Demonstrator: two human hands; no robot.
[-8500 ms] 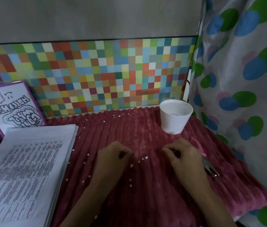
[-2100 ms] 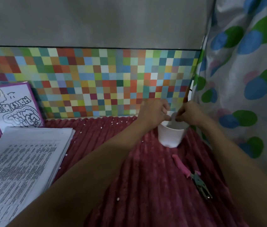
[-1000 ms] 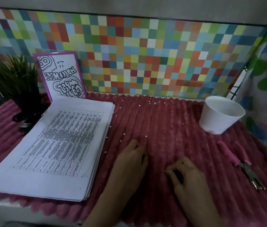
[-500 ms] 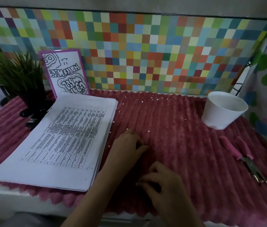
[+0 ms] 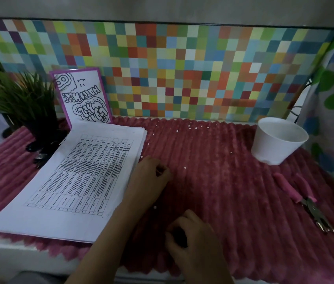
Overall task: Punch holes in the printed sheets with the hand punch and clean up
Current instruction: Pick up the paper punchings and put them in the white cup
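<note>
Both hands, left (image 5: 149, 179) and right (image 5: 190, 238), curl their grips together over stray paper dots (image 5: 185, 167), the cup (image 5: 278, 140) waiting nearby to receive them.

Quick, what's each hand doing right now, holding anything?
Left hand: fingers curled on the pink mat; whether it holds paper dots cannot be told.
Right hand: fingers pinched together on the mat; contents cannot be told.
</note>
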